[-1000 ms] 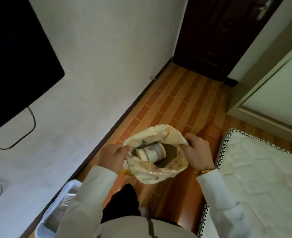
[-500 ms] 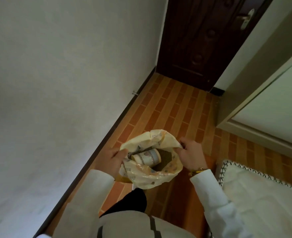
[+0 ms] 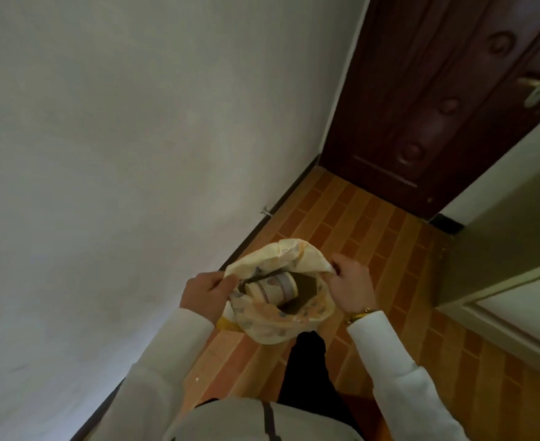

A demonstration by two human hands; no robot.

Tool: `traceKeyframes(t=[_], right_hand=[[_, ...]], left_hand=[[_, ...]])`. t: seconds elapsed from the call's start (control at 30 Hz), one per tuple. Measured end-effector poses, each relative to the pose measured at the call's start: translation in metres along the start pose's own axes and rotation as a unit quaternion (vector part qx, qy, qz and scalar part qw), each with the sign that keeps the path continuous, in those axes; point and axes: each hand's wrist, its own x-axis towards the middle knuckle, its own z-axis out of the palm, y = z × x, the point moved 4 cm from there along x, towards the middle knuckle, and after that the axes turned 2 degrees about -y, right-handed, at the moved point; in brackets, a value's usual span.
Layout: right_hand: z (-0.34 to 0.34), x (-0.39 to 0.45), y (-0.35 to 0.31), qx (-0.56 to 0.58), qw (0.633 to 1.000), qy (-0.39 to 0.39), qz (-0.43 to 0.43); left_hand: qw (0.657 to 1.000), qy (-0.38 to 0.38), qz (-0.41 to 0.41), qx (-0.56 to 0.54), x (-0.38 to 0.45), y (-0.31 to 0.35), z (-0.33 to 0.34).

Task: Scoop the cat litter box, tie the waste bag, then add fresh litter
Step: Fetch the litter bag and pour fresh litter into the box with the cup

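A: Where's the bag (image 3: 275,319)?

B: Hanging in front of the person, between both hands, mouth up and open. Left hand (image 3: 205,295) pinches the left rim, right hand (image 3: 351,289) pinches the right rim, fingers curled round the plastic on both.

A: Inside?

B: A paper cup (image 3: 273,287) lying on its side over dark stuff.

A: For tying?

B: Hands sit on opposite sides, equally near. Rims likely need to come together across the mouth. No litter box in view.

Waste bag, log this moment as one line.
waste bag: open, untied | left hand: grips rim | right hand: grips rim | paper cup: inside bag
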Motion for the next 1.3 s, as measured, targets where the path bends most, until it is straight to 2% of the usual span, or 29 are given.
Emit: traceKeyframes(t=[0.17, 0.3, 0.47, 0.7, 0.93, 1.3], right_hand=[[-0.011, 0.120, 0.001, 0.006, 0.996, -0.072, -0.057], [-0.020, 0.214, -0.005, -0.025, 0.979, -0.167, -0.115], [-0.020, 0.315, -0.025, -0.068, 0.959, -0.205, -0.182], [0.048, 0.409, -0.023, -0.123, 0.941, -0.268, -0.164], [0.168, 0.472, 0.019, -0.131, 0.929, -0.319, -0.132], [0.421, 0.566, 0.156, -0.157, 0.906, -0.361, -0.158]], left_hand=[[0.997, 0.040, -0.060, 0.020, 0.081, 0.023, 0.030], [0.989, 0.093, -0.111, 0.014, 0.132, 0.039, 0.055], [0.976, 0.127, -0.174, 0.008, 0.193, 0.050, 0.083], [0.958, 0.114, -0.262, 0.011, 0.256, 0.016, 0.114], [0.939, 0.088, -0.331, 0.019, 0.329, -0.081, 0.159], [0.927, 0.092, -0.364, 0.004, 0.436, -0.321, 0.293]])
